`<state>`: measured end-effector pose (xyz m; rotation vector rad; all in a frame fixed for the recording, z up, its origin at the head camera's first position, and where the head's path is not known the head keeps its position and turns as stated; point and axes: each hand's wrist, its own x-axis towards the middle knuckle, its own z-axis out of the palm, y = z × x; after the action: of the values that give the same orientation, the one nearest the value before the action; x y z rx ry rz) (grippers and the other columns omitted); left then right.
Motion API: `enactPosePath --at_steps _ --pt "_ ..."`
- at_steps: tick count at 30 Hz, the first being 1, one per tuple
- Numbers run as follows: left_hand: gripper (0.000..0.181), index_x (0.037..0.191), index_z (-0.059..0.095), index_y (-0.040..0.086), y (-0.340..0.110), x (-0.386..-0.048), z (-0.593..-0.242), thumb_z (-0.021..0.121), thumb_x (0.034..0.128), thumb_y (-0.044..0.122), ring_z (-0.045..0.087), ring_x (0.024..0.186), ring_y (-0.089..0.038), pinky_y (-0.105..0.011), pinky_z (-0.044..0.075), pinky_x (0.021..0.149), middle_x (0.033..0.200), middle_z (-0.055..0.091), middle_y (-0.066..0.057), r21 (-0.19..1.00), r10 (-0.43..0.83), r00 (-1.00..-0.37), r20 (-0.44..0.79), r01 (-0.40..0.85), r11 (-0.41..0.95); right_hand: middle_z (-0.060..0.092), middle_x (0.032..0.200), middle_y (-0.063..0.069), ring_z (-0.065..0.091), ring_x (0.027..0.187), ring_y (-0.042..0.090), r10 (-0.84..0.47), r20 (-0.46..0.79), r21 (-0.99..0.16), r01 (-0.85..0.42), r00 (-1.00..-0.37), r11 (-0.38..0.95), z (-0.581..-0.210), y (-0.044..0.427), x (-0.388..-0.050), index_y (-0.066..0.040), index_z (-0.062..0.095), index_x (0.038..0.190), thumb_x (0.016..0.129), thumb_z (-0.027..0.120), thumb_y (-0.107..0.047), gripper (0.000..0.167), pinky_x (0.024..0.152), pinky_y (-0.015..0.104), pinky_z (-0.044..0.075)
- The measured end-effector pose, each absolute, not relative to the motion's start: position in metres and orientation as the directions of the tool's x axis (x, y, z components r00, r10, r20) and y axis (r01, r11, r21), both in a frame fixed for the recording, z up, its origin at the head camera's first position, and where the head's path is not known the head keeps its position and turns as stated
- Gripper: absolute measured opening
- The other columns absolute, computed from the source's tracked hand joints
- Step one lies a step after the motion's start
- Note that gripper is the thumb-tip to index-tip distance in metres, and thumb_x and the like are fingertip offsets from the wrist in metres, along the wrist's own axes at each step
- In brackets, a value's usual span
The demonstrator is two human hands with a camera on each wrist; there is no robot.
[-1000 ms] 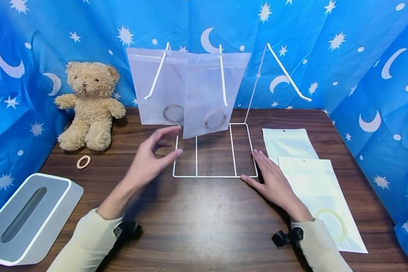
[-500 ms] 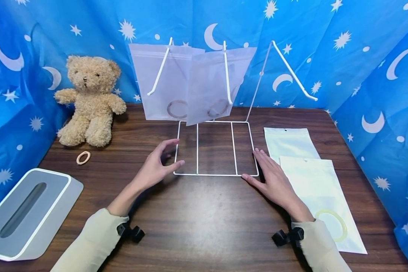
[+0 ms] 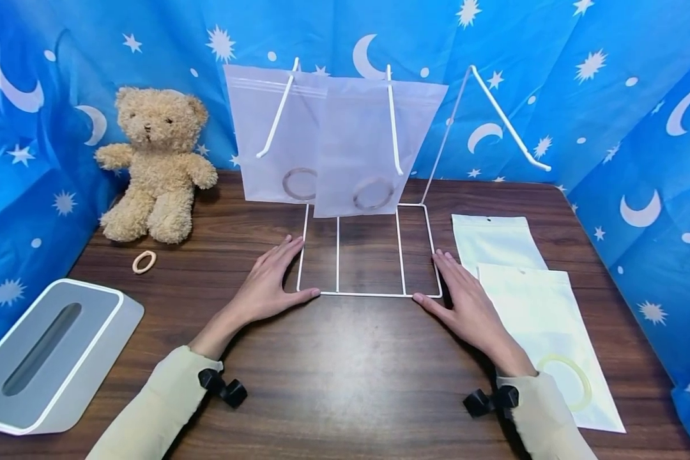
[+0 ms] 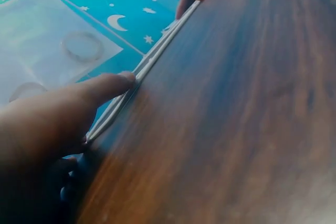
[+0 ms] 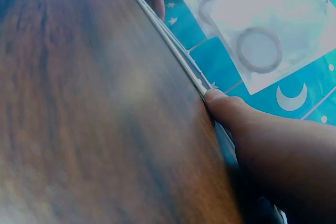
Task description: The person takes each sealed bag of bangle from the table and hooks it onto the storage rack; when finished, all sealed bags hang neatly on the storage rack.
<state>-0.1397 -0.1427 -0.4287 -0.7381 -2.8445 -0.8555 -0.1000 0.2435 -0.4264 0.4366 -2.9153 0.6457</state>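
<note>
A white wire rack [image 3: 370, 294] stands on the brown table. Two translucent bags, a left one [image 3: 270, 128] and a right one [image 3: 356, 140] overlapping it, hang from its left and middle hooks, each with a ring low inside; the right hook [image 3: 508, 121] holds no bag. My left hand [image 3: 261, 287] touches the base's left side, fingers extended, its thumb [image 4: 118, 83] on the front wire. Against the base's right side rests my right hand [image 3: 468, 306], fingers straight, with its thumb [image 5: 226, 106] at the front wire.
Two flat white bags [image 3: 500, 239] [image 3: 552, 313] lie overlapping on the right, the nearer with a yellowish ring. At the left are a teddy bear [image 3: 158, 166], a small wooden ring [image 3: 144, 262] and a grey-topped box [image 3: 80, 358]. Blue star-and-moon cloth [image 3: 167, 32] surrounds the table.
My left hand has come down from near the hanging bags to the base's left front corner. The right bag has swung and hangs flatter. My right hand stays at the base.
</note>
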Motion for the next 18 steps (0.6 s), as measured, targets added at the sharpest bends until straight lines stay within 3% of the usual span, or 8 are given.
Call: enactPosePath --at_steps 11,18 --pt "0.098 0.153 0.032 0.008 -0.143 -0.140 -0.431 0.068 0.0813 0.064 0.020 0.146 -0.025 -0.052 0.019 0.113 0.156 0.033 -0.009 0.467 0.435 -0.868 0.238 0.495 0.733 0.029 0.157 0.012 0.024 0.144 0.032 -0.258 0.188 -0.395 -0.313 -0.948 0.864 -0.425 0.244 -0.098 -0.011 0.027 0.155 0.090 0.059 -0.061 0.088 0.110 0.057 0.024" --pt "0.097 0.153 0.034 0.008 -0.143 -0.139 -0.430 0.069 0.0809 0.063 0.021 0.146 -0.025 -0.052 0.019 0.113 0.156 0.033 -0.008 0.465 0.435 -0.867 0.241 0.497 0.733 0.037 0.153 0.014 0.034 0.138 0.036 -0.237 0.309 -0.405 -0.353 -0.921 0.844 -0.396 0.252 -0.095 -0.008 0.040 0.150 0.092 0.066 -0.045 0.073 0.108 0.057 0.029"
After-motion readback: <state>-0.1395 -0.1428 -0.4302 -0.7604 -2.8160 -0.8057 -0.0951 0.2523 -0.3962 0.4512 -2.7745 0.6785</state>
